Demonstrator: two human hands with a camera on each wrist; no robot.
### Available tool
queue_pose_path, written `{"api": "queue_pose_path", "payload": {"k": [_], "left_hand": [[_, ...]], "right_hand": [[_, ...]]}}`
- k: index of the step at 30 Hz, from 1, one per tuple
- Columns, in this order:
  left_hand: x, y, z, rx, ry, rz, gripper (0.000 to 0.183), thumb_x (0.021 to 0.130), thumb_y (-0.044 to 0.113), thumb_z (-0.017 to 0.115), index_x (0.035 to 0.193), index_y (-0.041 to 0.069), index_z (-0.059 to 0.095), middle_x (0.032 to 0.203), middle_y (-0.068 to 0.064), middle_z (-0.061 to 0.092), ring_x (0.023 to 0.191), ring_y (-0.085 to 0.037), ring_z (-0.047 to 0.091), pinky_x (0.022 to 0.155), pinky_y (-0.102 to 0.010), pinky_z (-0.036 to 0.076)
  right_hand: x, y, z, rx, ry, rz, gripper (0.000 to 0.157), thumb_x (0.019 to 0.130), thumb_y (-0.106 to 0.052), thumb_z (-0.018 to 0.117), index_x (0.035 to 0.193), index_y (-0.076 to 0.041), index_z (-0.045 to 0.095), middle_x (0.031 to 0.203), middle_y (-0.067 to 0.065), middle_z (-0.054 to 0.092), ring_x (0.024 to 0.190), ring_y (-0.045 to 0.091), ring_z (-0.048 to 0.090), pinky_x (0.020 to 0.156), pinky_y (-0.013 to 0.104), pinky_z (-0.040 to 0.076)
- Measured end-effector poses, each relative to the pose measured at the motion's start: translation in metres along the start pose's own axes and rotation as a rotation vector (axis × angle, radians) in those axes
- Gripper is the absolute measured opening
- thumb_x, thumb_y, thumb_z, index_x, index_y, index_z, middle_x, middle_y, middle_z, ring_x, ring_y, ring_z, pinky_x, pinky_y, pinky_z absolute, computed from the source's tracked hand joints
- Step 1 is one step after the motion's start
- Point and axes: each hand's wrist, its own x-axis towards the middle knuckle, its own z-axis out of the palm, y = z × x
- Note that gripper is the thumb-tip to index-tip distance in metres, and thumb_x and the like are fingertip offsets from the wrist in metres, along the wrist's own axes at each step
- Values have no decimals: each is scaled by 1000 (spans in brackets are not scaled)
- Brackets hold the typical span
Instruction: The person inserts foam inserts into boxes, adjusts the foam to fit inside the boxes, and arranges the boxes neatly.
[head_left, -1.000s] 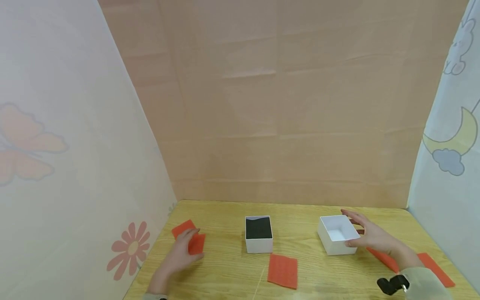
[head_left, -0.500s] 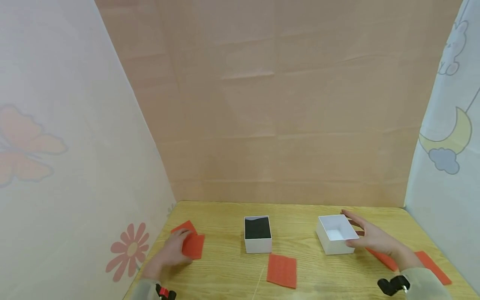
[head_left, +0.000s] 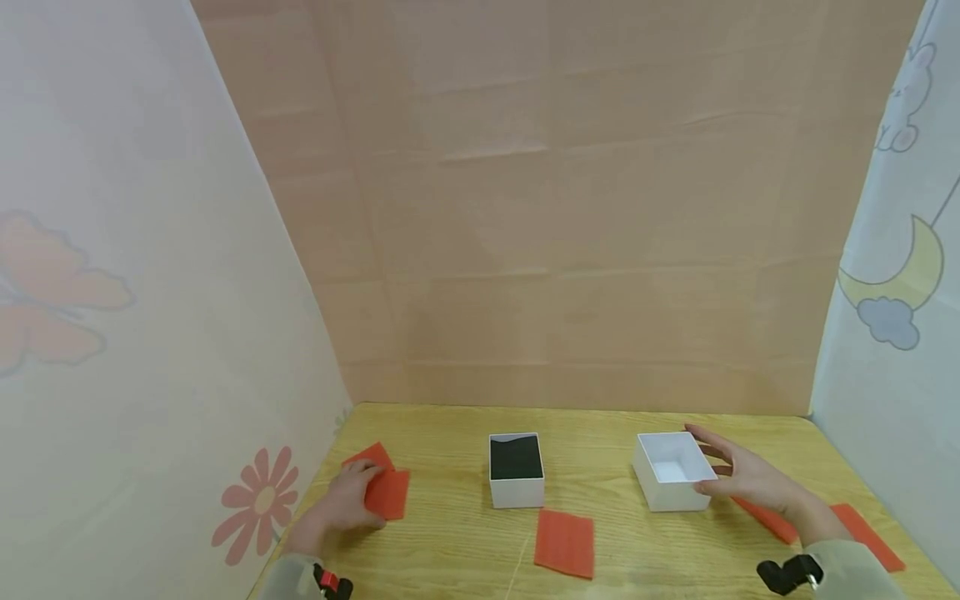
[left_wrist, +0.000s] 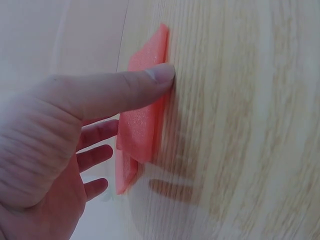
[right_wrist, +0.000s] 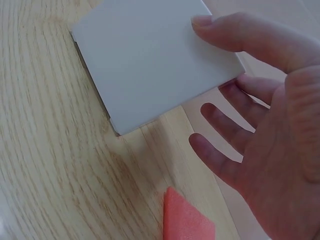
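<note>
- Left hand [head_left: 347, 502]: fingers curled around a red pad [head_left: 388, 497] on the worktop [head_left: 435, 558].
- Right hand [head_left: 753, 482]: fingers clamped on a white box [head_left: 677, 497].
- Between them: a second box [head_left: 517, 494], black inside.

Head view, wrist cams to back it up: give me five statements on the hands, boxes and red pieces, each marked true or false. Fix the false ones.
1. The right hand touches the right box. True.
2. The black piece is in the right box. False: the black piece is in the middle box.
3. The right box has its opening facing up. True.
4. The left hand is on the middle box. False: the left hand is at the left red pieces.
5. The front red piece lies nearer the camera than the middle box. True.
</note>
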Motion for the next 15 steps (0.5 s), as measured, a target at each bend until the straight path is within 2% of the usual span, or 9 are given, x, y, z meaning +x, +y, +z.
{"api": "queue_pose_path", "payload": {"k": [7,15], "left_hand": [[1,0,2,-4,7,-11,94,64,35,99,141,-3,64,139,-22,56,130,-46,48,103,-67,44],[1,5,2,-5,31,-36,96,63,39,98,143,-1,63,137,-17,56,122,-37,53,95,-59,49]], "right_hand": [[0,3,0,-6,5,-4,93,94,-7,80,168,1,25,154,-28,40,127,-16,44,96,22,53],[-2,8,1,59,-12,-13,93,95,-2,77,169,1,20,152,-34,38,127,-16,46,94,21,53]]}}
